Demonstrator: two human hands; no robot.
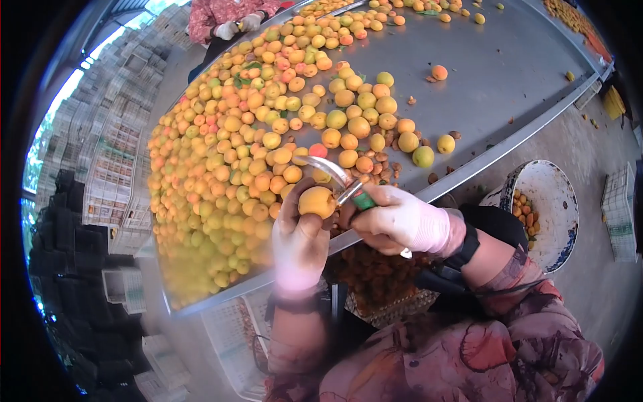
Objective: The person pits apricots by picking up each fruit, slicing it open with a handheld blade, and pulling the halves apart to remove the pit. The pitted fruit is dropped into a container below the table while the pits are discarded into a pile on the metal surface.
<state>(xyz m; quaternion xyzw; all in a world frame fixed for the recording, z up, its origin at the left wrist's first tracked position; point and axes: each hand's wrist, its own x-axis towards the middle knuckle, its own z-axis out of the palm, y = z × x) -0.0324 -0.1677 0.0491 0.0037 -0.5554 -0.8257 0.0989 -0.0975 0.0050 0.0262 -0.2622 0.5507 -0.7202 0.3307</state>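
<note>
My gloved left hand (298,248) is closed around a yellow-orange apricot (315,203), with thumb and fingers on either side of it. In my gloved right hand (407,220) is a curved knife with a green handle (363,200). Its shiny hooked blade (327,165) arcs up and to the left above the fruit. The metal collar of the handle sits right at the apricot's right side. Both hands are over the near edge of a metal table (499,100), beside loose apricots (231,144) and several brown pits (382,169).
A white bucket (559,231) holding orange pieces stands right of the table. Below the near edge is a basket (385,305) of fruit pieces. Stacked crates (117,167) line the left. Across the table, another person's gloved hands (238,27) are near the fruit pile.
</note>
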